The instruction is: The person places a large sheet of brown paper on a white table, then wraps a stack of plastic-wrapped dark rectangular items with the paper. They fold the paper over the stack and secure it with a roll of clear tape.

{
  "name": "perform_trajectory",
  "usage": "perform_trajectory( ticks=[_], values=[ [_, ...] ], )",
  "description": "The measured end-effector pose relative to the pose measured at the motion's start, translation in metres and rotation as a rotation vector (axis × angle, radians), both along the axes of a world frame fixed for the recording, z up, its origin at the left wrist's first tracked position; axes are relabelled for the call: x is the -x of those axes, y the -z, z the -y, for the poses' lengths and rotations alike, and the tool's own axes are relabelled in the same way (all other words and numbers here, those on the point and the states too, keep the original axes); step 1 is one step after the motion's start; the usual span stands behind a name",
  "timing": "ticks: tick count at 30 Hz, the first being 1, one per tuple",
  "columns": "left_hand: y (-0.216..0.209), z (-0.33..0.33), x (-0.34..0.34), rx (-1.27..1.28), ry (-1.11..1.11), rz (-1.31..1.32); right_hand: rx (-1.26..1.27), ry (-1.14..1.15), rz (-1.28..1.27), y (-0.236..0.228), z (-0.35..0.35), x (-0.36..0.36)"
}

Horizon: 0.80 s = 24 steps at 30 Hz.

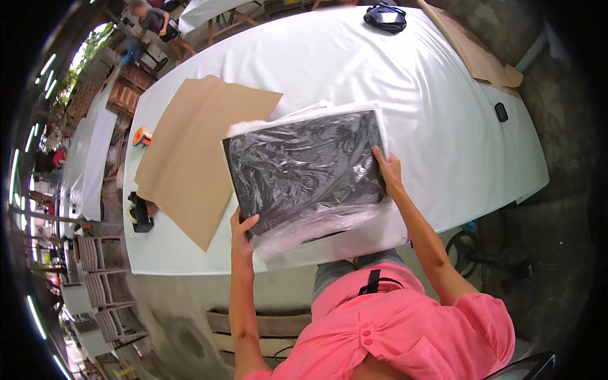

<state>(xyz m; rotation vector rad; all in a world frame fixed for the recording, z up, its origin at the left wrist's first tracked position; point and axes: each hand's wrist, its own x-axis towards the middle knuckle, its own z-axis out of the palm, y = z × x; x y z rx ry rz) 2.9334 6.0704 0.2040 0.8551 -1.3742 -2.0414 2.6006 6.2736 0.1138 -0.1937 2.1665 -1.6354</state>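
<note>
A flat black rectangular panel wrapped in clear plastic (310,168) is held between my two hands over the near part of the white-covered table (437,145). My left hand (242,228) grips its lower left corner, thumb on the top face. On the right edge, my right hand (387,170) is closed with the thumb over the face and the other fingers mostly hidden beneath. Loose plastic film bunches along the panel's near edge and shows past its far edge. What lies under the panel is hidden. A large sheet of brown paper (196,152) lies to its left.
An orange tape roll (141,138) and a black tape dispenser (140,214) sit at the table's left edge. A black bag (385,19) lies at the far side, a small black object (501,112) at the right. More brown paper (472,47) covers the far right edge. A person (158,25) is far left.
</note>
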Motion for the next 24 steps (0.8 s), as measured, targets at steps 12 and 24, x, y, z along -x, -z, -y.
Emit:
perform_trajectory(
  ticks=[12, 24],
  values=[
    [-0.184, -0.052, 0.156, 0.762, 0.771, 0.050, 0.810, 0.507, 0.329, 0.024, -0.040, 0.009],
    [-0.217, -0.140, 0.264, 0.895, 1.071, 0.155, 1.267, 0.252, 0.580, 0.058, -0.100, 0.067]
  ],
)
